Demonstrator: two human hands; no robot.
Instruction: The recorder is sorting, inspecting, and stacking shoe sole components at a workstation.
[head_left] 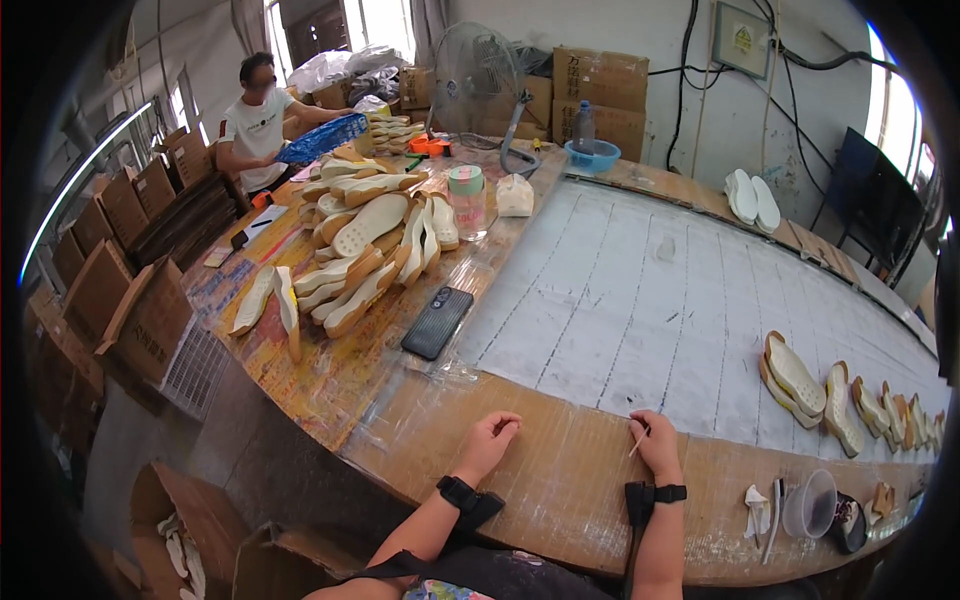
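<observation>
My left hand (490, 440) rests on the front edge of the tan table (560, 480), its fingers curled closed with nothing showing in them. To its right, my right hand (658, 440) pinches a thin pale stick (637, 443), too small to name more exactly. Both wrists wear black bands. Beyond my hands spreads a white sheet (610, 320) marked with dashed lines. A dark phone (437, 323) lies beyond my left hand. Several cream shoe soles with tan edges (795, 372) stand in a row along the sheet's right side.
A heap of soles (370, 225) covers the left table, beside a jar with a green lid (467, 200). At right lie a white brush-like tool (773, 520) and a clear plastic cup (808, 505). Cardboard boxes (190, 500) stand lower left. A person (255, 130) holds blue plastic at far left.
</observation>
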